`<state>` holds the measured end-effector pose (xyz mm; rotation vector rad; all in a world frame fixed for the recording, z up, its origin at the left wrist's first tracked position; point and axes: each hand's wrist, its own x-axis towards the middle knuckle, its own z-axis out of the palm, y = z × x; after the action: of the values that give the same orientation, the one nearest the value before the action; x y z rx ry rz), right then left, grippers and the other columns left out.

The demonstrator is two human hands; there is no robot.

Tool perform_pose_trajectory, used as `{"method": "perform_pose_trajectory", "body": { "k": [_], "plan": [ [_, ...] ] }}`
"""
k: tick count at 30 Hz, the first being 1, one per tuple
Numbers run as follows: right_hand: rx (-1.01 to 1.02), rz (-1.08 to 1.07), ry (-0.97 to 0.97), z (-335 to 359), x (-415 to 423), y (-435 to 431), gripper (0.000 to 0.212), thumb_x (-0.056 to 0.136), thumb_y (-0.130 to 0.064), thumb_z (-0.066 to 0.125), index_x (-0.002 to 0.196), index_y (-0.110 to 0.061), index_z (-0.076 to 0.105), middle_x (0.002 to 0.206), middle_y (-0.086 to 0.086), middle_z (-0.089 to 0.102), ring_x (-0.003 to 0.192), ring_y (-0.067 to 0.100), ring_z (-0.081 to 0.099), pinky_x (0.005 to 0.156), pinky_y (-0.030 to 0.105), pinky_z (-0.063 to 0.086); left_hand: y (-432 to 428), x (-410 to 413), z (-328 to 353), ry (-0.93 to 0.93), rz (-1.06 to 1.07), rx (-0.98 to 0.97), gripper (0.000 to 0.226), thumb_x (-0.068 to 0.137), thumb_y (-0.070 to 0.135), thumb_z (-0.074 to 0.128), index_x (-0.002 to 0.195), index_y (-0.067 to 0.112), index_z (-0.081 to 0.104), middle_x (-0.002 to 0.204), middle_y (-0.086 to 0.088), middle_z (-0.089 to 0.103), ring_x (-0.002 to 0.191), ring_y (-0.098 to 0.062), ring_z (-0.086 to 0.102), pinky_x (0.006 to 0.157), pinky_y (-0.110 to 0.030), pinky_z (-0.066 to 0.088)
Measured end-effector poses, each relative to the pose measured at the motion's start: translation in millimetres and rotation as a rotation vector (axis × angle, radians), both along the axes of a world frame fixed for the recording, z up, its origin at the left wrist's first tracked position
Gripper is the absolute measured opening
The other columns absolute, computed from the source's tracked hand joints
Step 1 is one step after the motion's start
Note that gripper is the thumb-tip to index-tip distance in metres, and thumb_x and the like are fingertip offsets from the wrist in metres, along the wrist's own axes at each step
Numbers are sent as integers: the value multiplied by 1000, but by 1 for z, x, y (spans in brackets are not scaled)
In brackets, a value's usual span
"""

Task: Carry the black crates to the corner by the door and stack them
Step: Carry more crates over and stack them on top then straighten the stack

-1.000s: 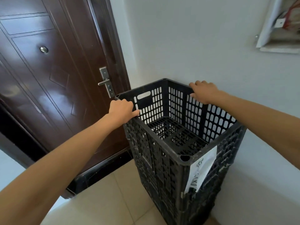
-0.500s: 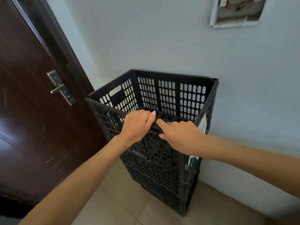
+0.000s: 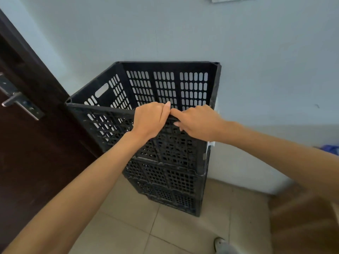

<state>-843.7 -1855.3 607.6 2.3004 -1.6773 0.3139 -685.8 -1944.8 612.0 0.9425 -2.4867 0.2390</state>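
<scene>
A black perforated crate (image 3: 165,85) sits on top of another black crate (image 3: 165,187), the pair standing on the floor in the corner between the door and the wall. My left hand (image 3: 149,121) and my right hand (image 3: 197,121) are side by side, both curled over the middle of the top crate's near rim, fingertips almost touching. The top crate's inside looks empty. A white label shows at its right corner.
A dark brown door (image 3: 27,143) with a metal handle (image 3: 16,101) stands at the left. The light wall (image 3: 256,70) is behind and right of the stack. Beige floor tiles (image 3: 165,231) lie in front. A shoe tip (image 3: 220,242) shows at the bottom.
One second ago my hands gripped the left and right rims; now both are together on the near rim. The view has swung so the crate faces me squarely against the wall.
</scene>
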Motion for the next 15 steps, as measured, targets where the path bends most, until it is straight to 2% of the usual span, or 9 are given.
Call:
{"method": "perform_pose_trajectory", "body": {
  "k": [3,6,9,11,15],
  "plan": [
    [-66,-94,24,3,4,0,49,98,-48,34,140,-23,35,76,3,66,62,27,63,51,33,40,1,-1,3,-37,-42,-86,50,104,28,29,77,9,67,71,-9,69,66,-33,65,59,-47,51],
    [-118,-154,61,0,6,3,52,95,-51,37,138,-22,42,69,3,65,55,26,61,48,31,38,6,-1,2,-51,-40,-134,49,104,28,29,77,12,67,71,-6,69,67,-29,65,64,-42,49],
    [-110,-140,54,-1,6,2,56,95,-53,36,141,-20,37,68,3,64,50,23,51,49,30,39,3,0,2,-159,-84,-156,41,105,26,28,100,14,66,85,-4,72,78,-29,65,69,-43,47],
    [-87,-93,45,-1,3,1,58,95,-55,35,141,-19,36,69,2,63,50,19,44,50,30,37,-2,3,3,-261,-149,-153,40,106,27,22,118,16,58,98,-2,71,87,-28,64,73,-44,47],
    [-62,-52,31,1,-1,2,55,96,-56,34,136,-19,41,75,-1,64,56,17,48,54,30,37,-7,2,8,-301,-177,-32,40,107,29,20,135,20,47,113,-2,67,94,-27,61,76,-47,50]
  ]
}}
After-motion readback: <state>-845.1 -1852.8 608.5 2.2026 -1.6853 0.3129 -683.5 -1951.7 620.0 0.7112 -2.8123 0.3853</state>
